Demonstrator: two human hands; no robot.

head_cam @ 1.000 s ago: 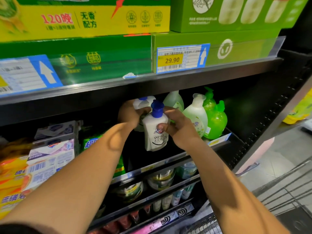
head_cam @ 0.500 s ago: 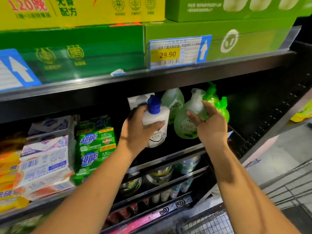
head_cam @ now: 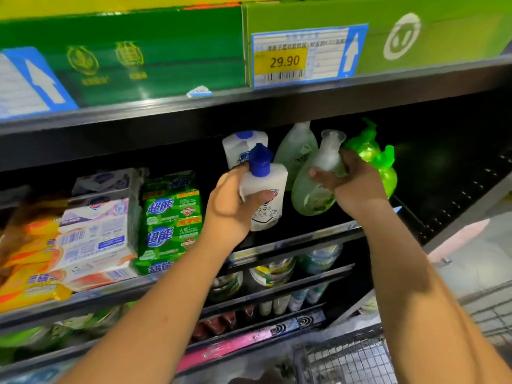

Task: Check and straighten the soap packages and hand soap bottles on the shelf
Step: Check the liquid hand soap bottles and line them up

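Right now I have both hands inside the shelf (head_cam: 293,241) bay, one on each hand soap bottle, which I take as squaring the front row, one bottle at a time per hand. My left hand (head_cam: 235,209) grips the white hand soap bottle (head_cam: 273,180) with the blue cap (head_cam: 260,162). Its fingers (head_cam: 259,195) are curled round the body, thumb across the label, probably to turn the printed face outward. My right hand (head_cam: 358,187) holds the pale green pump bottle (head_cam: 311,198) high up by its shoulder, thumb in front and the other fingers behind, a grip that suits tipping or sliding it. That bottle leans a little to the left and sits just beside the white one.

Behind them stand a second white bottle (head_cam: 243,146), another pale green bottle (head_cam: 296,151) and the bright green bottles (head_cam: 370,153), near the right hand.

The soap packages are stacked to the left: green bars (head_cam: 171,217), a white and purple pack (head_cam: 97,234) and orange packs (head_cam: 30,275). Neither hand touches them.

I cannot tell whether either held bottle rests on the shelf or is lifted, since my hands and the shelf lip cover their bases. The pump head of the pale bottle is blurred, the back of the bay is dark, and the orange packs are cut off at the left edge.
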